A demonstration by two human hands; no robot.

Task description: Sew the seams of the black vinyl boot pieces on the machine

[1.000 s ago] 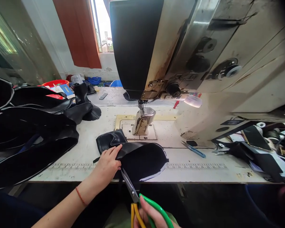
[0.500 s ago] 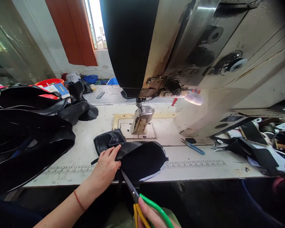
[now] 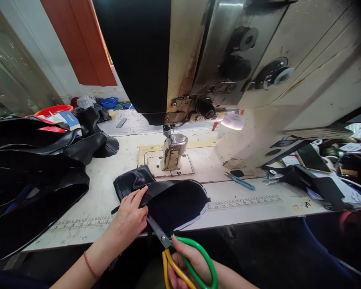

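Observation:
A black leather boot upper (image 3: 177, 204) lies on the table's front edge, its dark lining facing up. My left hand (image 3: 131, 212) grips the near-left part of it, fingers on top and thumb folded beside them. My right hand (image 3: 192, 261) is wrapped round scissors (image 3: 164, 240) with one green and one yellow handle. Their blades point up and left, and the tips reach the upper's edge right beside my left fingers. Whether the tips are cutting cannot be made out.
Behind the upper stands a post-bed sewing machine (image 3: 173, 154). More black leather uppers (image 3: 39, 172) are heaped at left. Blue thread snips (image 3: 240, 181) lie right of the machine post, above a printed ruler (image 3: 243, 202). Black scraps and papers (image 3: 327, 188) crowd the far right.
My right hand has risen further into view with the scissors. My left hand keeps its hold on the upper. The whole view has shifted a little.

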